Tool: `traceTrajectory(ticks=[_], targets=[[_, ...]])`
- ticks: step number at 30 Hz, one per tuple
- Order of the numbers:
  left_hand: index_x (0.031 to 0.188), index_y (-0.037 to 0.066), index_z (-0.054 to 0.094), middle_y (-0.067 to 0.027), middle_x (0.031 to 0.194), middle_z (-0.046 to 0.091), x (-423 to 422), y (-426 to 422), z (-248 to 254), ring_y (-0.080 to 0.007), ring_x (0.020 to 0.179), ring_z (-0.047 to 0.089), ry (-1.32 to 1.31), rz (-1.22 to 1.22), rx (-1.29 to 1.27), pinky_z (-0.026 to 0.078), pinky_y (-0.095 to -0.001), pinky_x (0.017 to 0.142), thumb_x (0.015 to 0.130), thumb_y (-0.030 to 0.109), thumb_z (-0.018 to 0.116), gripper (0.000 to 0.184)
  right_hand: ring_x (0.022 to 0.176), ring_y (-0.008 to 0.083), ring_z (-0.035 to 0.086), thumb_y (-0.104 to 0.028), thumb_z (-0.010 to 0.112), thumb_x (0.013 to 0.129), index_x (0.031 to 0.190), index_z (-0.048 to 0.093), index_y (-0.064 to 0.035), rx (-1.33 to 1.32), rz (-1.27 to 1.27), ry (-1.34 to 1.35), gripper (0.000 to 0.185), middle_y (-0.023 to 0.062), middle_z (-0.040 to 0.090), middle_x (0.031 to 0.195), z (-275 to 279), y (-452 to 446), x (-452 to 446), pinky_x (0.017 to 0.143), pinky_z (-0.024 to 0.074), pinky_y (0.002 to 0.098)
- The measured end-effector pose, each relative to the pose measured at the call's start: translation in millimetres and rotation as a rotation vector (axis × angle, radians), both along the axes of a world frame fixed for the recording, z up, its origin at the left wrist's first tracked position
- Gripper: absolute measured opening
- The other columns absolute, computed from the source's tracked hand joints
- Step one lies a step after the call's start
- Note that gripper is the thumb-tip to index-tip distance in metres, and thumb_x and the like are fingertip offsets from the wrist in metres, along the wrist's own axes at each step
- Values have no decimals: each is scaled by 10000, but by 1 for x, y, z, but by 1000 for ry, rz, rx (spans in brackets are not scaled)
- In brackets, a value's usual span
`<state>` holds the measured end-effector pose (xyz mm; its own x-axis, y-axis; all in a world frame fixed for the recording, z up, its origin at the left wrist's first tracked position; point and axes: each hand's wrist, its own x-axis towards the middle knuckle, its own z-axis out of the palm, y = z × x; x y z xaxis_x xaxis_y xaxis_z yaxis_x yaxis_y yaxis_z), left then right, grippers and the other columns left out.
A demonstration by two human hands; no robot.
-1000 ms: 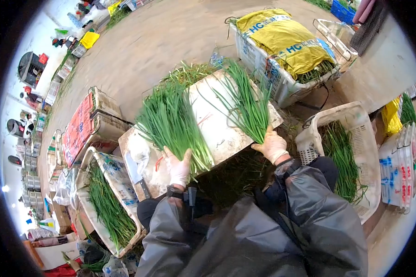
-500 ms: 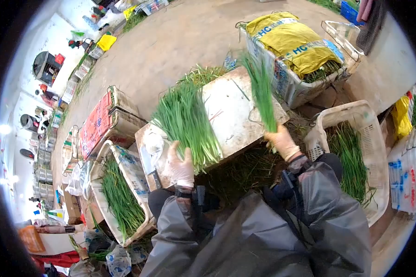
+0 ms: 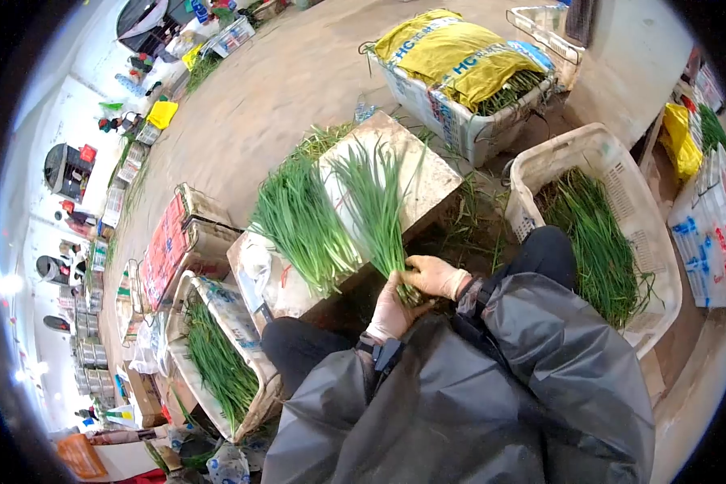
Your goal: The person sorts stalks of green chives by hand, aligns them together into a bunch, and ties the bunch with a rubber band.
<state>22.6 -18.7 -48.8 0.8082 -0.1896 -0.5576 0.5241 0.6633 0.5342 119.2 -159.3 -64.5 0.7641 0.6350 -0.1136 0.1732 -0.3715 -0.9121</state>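
Note:
A loose bunch of green chives (image 3: 377, 208) leans over the right part of a worn white board (image 3: 427, 165), its leaves pointing away from me. Both gloved hands close round its pale stem ends, near my lap. My left hand (image 3: 390, 313) wraps them from the left and below. From the right, my right hand (image 3: 434, 277) grips the same stems, its fingertips close to the left hand's. A larger pile of chives (image 3: 302, 226) lies on the board's left part. Beside that pile rests a knife (image 3: 256, 300), near a crumpled clear plastic piece (image 3: 255, 256).
Crates of chives stand at my right (image 3: 531, 194) and left (image 3: 177, 323). A further crate (image 3: 476, 133) under a yellow sack (image 3: 452, 52) is ahead right. A red-covered crate (image 3: 167, 234) stands left. Loose leaves litter the floor round the board.
My right hand has brought the chive bunch left and down toward my lap. My left hand has left the larger pile and now holds the bunch's stems too. The view has shifted.

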Motion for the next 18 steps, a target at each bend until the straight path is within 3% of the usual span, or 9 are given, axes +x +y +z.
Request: traceTrajectory(ticks=[2,3,6,7,10,11,12,14,18], targets=[[1387,193,560,-33,1284,667,1,13,-13,-254,1151,639,8,6,-132,499,-496,964,1051,533,452,490,974,394,708,-504,580,964,1070,712,15,-75,17,325,547,241,733,1008,22,-6,11,850,550,463],[1340,173,585,-47,1225,690,1,13,-14,-252,1099,656,42,34,-111,507,-463,943,1053,480,475,434,921,376,717,-465,607,953,1021,728,6,-82,-25,168,491,212,742,954,16,-6,16,821,559,454],[1245,125,620,-80,1098,719,0,17,-21,-241,954,666,124,109,-43,510,-382,856,1045,364,529,325,928,375,705,-375,676,898,1063,728,-37,-204,-201,-113,380,173,744,953,16,-6,21,836,557,456],[1221,111,625,-89,1065,722,-1,17,-23,-236,907,662,149,132,-21,508,-358,822,1039,333,545,298,957,371,706,-343,701,877,1182,682,-45,-191,-190,-68,427,172,745,976,9,-6,26,853,554,460],[1167,90,634,-79,958,702,-2,17,-19,-213,764,601,118,135,-59,467,-335,701,1017,296,576,261,972,363,709,-298,719,864,1296,613,-43,-119,-200,-37,513,175,745,994,7,-3,26,864,553,452],[1148,75,642,-59,873,663,-1,14,-16,-196,689,542,165,179,-67,419,-328,625,1004,268,574,250,954,324,704,-220,728,860,1391,519,9,-127,-119,10,615,183,726,1012,7,-3,27,866,538,399],[1144,74,645,-49,858,652,-4,13,-12,-189,680,535,160,182,-73,413,-324,617,1002,262,573,247,916,282,705,-187,711,872,1364,536,27,-105,-96,-5,565,155,727,998,-2,1,27,821,548,386],[1136,73,651,-29,827,629,-8,13,-5,-175,662,521,150,184,-79,400,-315,601,997,251,572,240,869,221,690,-155,691,891,1362,534,33,161,43,377,530,113,723,986,-14,8,30,738,548,352],[1139,67,657,25,754,519,-18,12,-5,-112,606,415,149,124,-68,324,-268,550,991,249,595,242,801,173,657,-159,679,902,1263,605,40,240,74,557,419,92,714,978,-15,13,21,675,529,323]])
